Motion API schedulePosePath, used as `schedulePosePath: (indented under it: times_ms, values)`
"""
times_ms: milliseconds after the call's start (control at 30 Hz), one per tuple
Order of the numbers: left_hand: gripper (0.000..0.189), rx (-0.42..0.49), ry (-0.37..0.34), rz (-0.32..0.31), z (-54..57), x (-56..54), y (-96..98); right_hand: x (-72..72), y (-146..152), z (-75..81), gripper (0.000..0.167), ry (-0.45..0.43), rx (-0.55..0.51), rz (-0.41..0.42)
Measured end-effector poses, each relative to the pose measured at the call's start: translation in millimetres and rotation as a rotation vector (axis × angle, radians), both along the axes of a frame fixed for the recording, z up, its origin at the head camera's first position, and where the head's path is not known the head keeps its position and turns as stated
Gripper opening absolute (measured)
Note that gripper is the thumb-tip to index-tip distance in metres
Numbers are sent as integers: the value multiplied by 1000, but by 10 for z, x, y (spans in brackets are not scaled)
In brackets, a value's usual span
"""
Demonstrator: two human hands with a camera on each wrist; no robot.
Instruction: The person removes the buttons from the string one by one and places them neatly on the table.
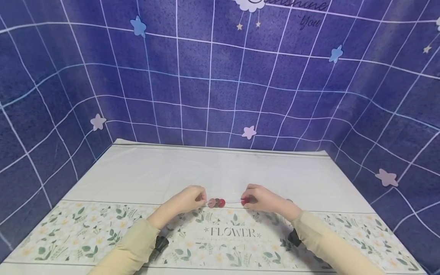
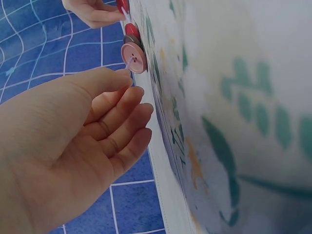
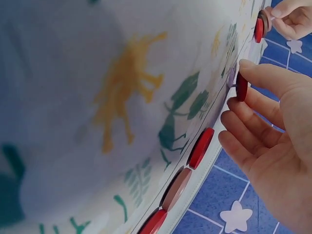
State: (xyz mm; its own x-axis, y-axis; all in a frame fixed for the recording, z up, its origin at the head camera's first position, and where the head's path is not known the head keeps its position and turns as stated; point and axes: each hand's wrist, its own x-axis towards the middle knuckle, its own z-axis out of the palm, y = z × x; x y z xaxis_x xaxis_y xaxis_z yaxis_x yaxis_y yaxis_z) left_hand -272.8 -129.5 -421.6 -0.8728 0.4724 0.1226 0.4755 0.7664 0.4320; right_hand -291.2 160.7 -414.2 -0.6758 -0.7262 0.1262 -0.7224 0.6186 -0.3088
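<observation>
Between thumb and index finger, my left hand [image 1: 190, 198] pinches a thin pale string [image 2: 129, 63] close to a pink button [image 2: 133, 57]. Threaded on that string, the pink button stands against a dark button [image 1: 217, 203] and a red button [image 1: 222, 203]. The string [image 1: 233, 202] runs on to my right hand [image 1: 262, 198]. There the thumb and fingers pinch another red button [image 3: 241, 87] by its edges, with the string at its face. The other fingers of both hands are loosely bent.
In the right wrist view, a red button [image 3: 201, 147], a pink button [image 3: 176, 188] and another red button [image 3: 153, 223] lie in a row on the table. A white cloth with a floral band [image 1: 137, 233] covers the table. Blue gridded curtains [image 1: 192, 91] hang behind and at both sides.
</observation>
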Motion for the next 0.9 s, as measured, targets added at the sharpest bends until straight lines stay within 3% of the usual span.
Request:
schedulePosePath:
  times_ms: [900]
  values:
    - [9, -8, 1, 1, -2, 4, -15, 10, 83, 3, 24, 0, -27, 5]
